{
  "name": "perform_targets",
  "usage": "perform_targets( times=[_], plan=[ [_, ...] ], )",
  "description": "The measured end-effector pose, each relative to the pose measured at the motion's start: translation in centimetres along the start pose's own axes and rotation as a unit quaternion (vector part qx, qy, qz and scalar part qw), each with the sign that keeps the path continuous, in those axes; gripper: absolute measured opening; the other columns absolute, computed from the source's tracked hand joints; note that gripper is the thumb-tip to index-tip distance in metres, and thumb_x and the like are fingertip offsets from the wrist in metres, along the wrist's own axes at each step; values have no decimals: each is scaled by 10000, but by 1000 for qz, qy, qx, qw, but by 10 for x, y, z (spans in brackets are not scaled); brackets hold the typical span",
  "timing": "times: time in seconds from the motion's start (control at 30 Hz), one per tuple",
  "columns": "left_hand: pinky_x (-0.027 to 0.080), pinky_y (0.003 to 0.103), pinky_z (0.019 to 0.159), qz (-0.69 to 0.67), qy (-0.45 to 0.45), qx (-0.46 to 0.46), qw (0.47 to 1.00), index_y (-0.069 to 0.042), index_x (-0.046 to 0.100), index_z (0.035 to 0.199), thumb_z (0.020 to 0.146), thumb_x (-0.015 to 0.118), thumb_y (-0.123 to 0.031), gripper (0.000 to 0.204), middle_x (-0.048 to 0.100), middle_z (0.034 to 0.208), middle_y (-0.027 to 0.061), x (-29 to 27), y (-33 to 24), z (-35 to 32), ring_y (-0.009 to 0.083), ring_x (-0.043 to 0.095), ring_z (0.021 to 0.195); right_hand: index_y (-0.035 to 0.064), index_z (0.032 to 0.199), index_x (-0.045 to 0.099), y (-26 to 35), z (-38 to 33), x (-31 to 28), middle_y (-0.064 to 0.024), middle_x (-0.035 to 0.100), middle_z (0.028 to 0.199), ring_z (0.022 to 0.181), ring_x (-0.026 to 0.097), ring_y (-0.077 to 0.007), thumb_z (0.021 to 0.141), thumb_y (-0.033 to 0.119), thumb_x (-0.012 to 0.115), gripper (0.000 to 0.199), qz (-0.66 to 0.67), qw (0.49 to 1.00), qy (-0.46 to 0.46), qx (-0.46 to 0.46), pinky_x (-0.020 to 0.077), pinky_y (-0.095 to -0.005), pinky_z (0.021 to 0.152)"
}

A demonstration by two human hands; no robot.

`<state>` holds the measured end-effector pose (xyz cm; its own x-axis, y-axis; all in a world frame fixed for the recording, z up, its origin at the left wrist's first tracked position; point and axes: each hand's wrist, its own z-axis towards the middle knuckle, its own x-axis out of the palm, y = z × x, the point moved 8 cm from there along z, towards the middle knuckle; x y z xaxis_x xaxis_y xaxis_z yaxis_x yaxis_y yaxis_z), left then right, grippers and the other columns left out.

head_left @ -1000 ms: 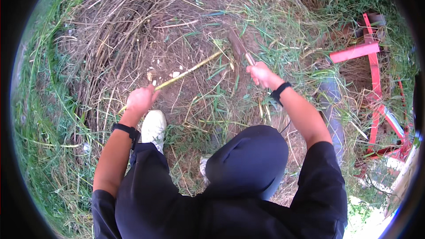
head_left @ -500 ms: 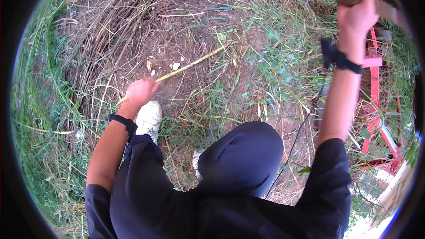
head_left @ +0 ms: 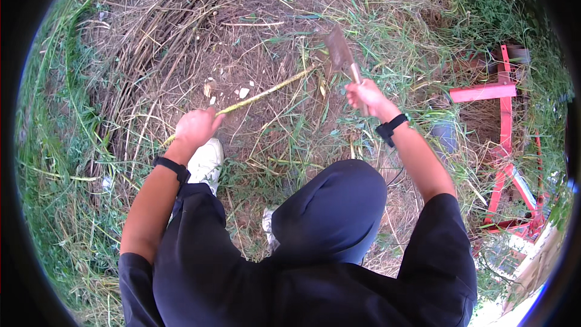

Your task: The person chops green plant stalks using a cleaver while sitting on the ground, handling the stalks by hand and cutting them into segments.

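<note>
A long yellow-green stick [head_left: 266, 92] slants over the ground, its far end up and to the right. My left hand [head_left: 195, 127] is closed around its near end, just beyond my white shoe. A cleaver [head_left: 341, 50] with a broad, dull blade is in my right hand [head_left: 370, 98], which is wrapped around its wooden handle. The blade points away from me, close to the stick's far end. Whether it touches the stick I cannot tell. Pale wood chips [head_left: 244, 92] lie on the soil beside the stick.
A heap of thin dry brown stalks [head_left: 142, 48] spreads across the far left. Red metal frame parts [head_left: 484, 92] stand in the grass at the right. My bent knee [head_left: 333, 206] and white shoe [head_left: 206, 163] are close below the hands. Green grass [head_left: 54, 145] borders the left.
My right hand has swung down and left from the raised upper right, bringing the cleaver to the stick's far end. The left hand keeps its hold, shifted only slightly.
</note>
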<state>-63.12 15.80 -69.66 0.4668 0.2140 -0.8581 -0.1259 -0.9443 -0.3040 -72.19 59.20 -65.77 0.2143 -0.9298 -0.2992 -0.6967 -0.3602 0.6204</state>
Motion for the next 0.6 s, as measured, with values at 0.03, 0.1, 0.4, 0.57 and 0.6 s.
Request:
perform_targets(
  times=[0.03, 0.1, 0.4, 0.57, 0.6],
  plan=[
    [565, 510, 708, 1, 11, -6, 1000, -42, 629, 939, 1008, 440, -482, 484, 693, 787, 220, 1, -3, 1, 412, 693, 768, 77, 794, 509, -13, -5, 10, 0, 511, 615, 459, 472, -118, 909, 138, 649, 191, 10, 999, 23, 40, 406, -279, 406],
    [565, 511, 711, -13, 17, -3, 1000, -43, 630, 937, 1011, 436, -479, 484, 693, 789, 220, 8, -8, 1, 410, 694, 772, 71, 804, 520, -31, -6, 16, 16, 502, 603, 455, 472, -107, 913, 156, 659, 196, 27, 994, 58, 83, 396, -271, 402],
    [561, 516, 712, -15, 21, -12, 1000, -42, 631, 925, 1013, 434, -472, 481, 692, 783, 215, 4, -3, -5, 403, 690, 764, 83, 771, 554, 293, -151, -63, 0, 502, 654, 584, 474, -104, 904, 228, 599, 201, -77, 875, -118, -464, 404, -272, 557],
    [560, 510, 705, -23, 6, 4, 1000, -43, 628, 908, 1015, 429, -468, 481, 689, 768, 207, 5, -7, -2, 399, 687, 758, 47, 670, 506, 333, -182, -73, -63, 508, 615, 551, 480, -208, 910, 162, 506, 266, 112, 788, 50, -603, 403, -289, 539],
    [560, 510, 705, -21, 8, -7, 1000, -43, 628, 908, 1015, 429, -468, 481, 689, 768, 207, 7, -5, -3, 399, 687, 758, 56, 646, 507, 295, -148, -80, -64, 528, 641, 617, 502, -192, 913, 181, 514, 295, 100, 775, 29, -624, 411, -277, 554]
  ],
)
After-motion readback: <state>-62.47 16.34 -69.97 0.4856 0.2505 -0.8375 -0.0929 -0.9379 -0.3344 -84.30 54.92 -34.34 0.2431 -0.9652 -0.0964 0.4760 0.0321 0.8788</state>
